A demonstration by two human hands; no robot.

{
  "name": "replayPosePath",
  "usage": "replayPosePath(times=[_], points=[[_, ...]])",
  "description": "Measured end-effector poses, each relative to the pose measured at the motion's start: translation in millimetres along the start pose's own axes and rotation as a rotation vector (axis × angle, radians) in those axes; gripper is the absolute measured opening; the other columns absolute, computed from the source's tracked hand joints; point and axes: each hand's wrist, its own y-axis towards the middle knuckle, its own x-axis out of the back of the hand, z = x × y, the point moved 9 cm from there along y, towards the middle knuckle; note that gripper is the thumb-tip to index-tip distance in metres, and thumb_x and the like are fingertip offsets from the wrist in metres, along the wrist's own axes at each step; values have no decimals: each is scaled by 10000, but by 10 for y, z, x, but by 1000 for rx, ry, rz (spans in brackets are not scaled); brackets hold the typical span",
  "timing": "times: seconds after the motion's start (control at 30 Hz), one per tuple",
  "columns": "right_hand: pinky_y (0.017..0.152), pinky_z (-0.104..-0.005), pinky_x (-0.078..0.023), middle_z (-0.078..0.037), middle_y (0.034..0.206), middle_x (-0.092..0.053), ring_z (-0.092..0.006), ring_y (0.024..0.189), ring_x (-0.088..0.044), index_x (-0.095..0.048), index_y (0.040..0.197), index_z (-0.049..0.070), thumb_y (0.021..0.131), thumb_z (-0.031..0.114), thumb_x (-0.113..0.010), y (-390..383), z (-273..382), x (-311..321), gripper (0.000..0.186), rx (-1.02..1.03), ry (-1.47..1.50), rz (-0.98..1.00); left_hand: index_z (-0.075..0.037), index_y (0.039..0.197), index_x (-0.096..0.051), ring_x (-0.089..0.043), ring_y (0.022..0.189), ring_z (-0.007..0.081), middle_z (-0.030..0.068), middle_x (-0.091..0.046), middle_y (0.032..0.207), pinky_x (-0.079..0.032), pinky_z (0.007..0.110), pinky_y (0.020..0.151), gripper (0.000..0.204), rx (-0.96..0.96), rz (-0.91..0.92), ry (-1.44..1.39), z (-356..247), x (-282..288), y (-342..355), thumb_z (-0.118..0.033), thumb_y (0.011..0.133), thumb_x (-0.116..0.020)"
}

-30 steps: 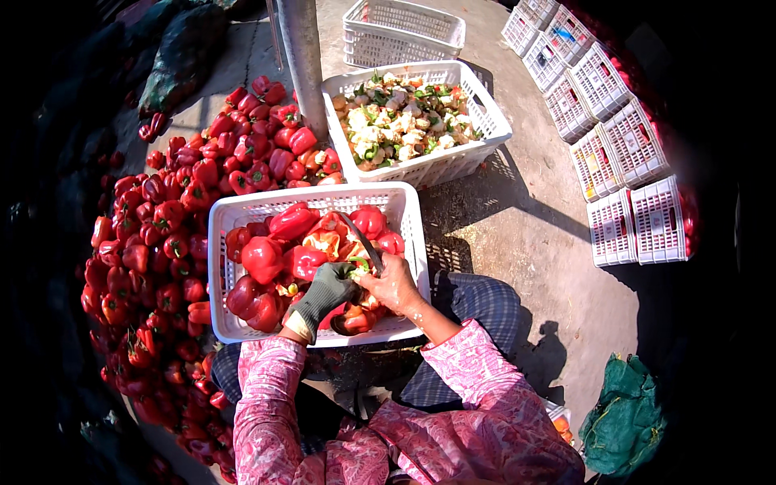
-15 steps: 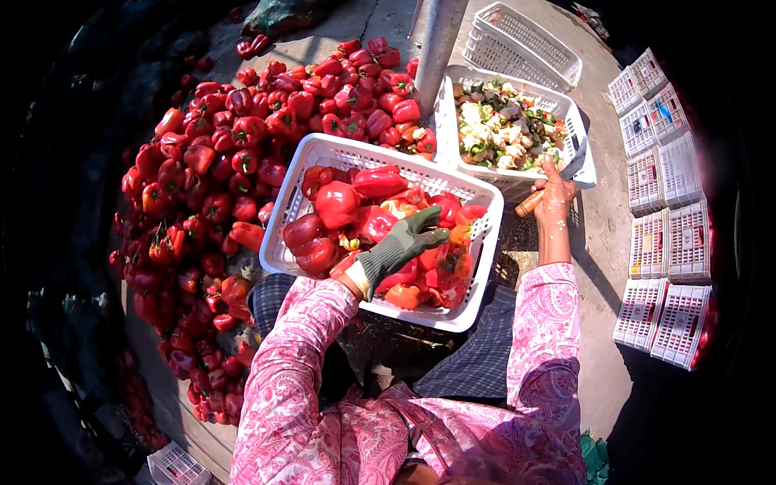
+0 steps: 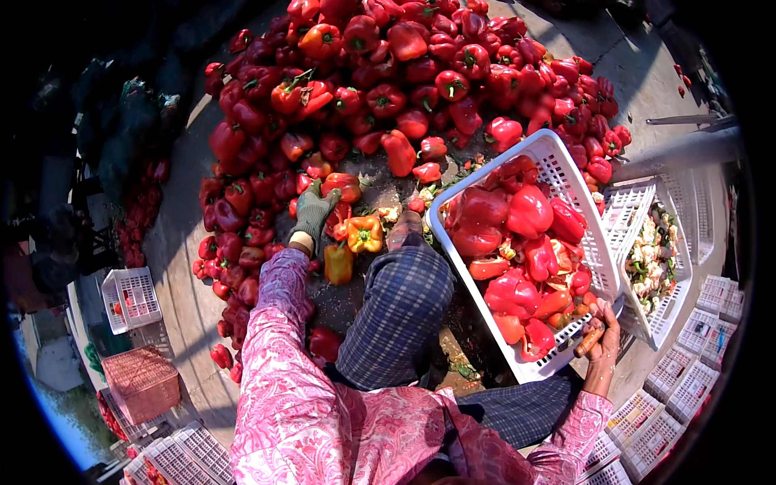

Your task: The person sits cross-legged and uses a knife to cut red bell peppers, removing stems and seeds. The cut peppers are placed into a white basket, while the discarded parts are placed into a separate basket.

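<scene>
My left hand (image 3: 314, 212), in a dark green glove, reaches into the loose peppers left of my bent leg, its fingers apart at a red-orange pepper (image 3: 346, 187); whether they touch it I cannot tell. A yellow pepper (image 3: 365, 236) lies just right of that hand. My bare right hand (image 3: 600, 339) is closed on a knife's wooden handle (image 3: 587, 344) at the lower right corner of a white crate (image 3: 446, 242) holding red peppers (image 3: 529, 212), some apparently cut. The blade is mostly hidden behind my fingers and the crate's edge.
A large pile of red peppers (image 3: 388, 97) spreads ahead. At right stand a crate of cut cores (image 3: 651, 263), a metal pole (image 3: 687, 152) and stacked white crates (image 3: 711, 339). At left are a small white crate (image 3: 131, 299), a pinkish crate (image 3: 141, 384) and dark sacks.
My view has swung to the left. My hands, together in the pepper crate earlier, have separated: the gloved left moved to the pile, the right carried the knife to the crate's right side.
</scene>
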Motion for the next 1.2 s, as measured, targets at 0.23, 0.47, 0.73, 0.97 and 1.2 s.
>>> replayPosePath(times=[0.23, 0.47, 0.73, 0.97, 1.2], points=[[414, -243, -480, -50, 788, -652, -64, 483, -513, -595, 1095, 58, 885, 220, -646, -204, -652, -910, 270, -122, -241, 4, -50, 1424, -290, -553, 1145, 363, 210, -542, 1275, -449, 419, 937, 1013, 381, 176, 359, 588, -774, 405, -548, 668, -745], [390, -246, -457, -68, 785, -661, -80, 451, -508, -585, 1116, 51, 888, 196, -634, -134, -897, -1221, 274, -141, -333, -68, -125, 1396, -369, -550, 1080, 294, 145, -558, 1216, -451, 391, 906, 880, -186, 136, 674, -242, -946, 732, -419, 653, -737], [374, -258, -443, -75, 788, -659, -106, 452, -520, -583, 1114, 76, 884, 175, -634, -78, -997, -1266, 255, -139, -336, -103, -62, 1356, -435, -581, 1104, 316, 169, -581, 1232, -465, 403, 924, 772, -400, 116, 183, -1270, -1070, 1176, -453, 739, -685], [385, -286, -451, -92, 778, -659, -128, 450, -524, -599, 1083, 71, 893, 119, -597, -179, -1105, -1144, 196, -146, -277, -130, -70, 1087, -525, -613, 965, 318, 141, -625, 1014, -501, 387, 825, 656, -84, 137, -193, -751, -1921, 1441, -425, 620, -820], [452, -247, -442, -99, 786, -639, -112, 491, -534, -524, 1196, -15, 928, 183, -581, -336, -1037, -1550, 338, 5, -364, 111, -45, 1067, -573, -586, 823, 122, 19, -624, 914, -502, 277, 751, 320, 106, 511, -1191, -1212, -1524, 668, -158, 799, -707]])
